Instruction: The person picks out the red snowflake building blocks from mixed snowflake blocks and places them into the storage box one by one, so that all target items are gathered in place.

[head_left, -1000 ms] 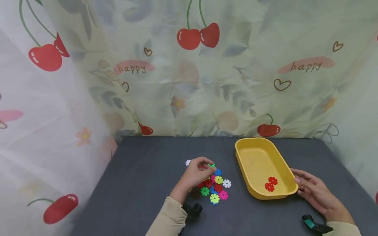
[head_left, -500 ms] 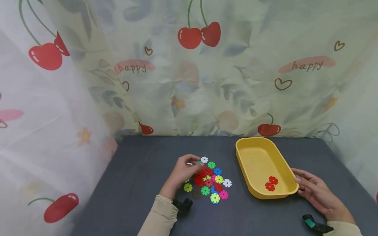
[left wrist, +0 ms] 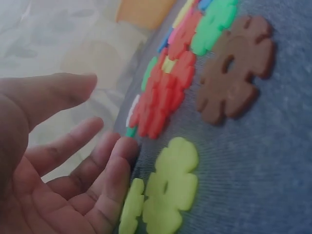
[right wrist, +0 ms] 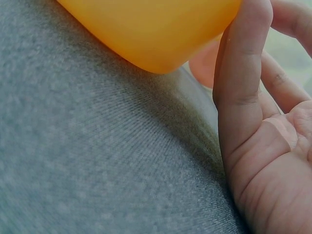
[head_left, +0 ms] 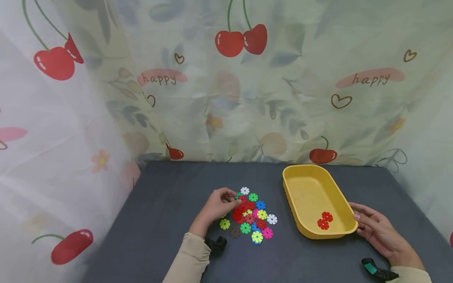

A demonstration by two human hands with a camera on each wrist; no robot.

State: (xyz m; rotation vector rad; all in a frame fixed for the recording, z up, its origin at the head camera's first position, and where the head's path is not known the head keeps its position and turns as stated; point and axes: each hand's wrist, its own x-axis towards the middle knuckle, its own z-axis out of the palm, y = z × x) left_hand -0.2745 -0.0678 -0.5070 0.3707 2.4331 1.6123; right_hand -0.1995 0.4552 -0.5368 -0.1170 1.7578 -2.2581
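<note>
and there, on the left of the patterned back curtain [head_left: 198, 51], the word "happy" [head_left: 159, 79] is spelled out in brown script across a pink streak [head_left: 182, 76]; over to the right, a second "happy" [head_left: 371, 79] is shown, lettered in brown on pink too!

The left forearm [head_left: 187, 253] slants forward and rightward; the left hand [head_left: 216, 206] holds its thumb [left wrist: 58, 95] straight, well clear of loosely bent fingers [left wrist: 114, 178]; the right hand [head_left: 376, 230] points forward and leftward, its thumb and fingers extended.
</note>
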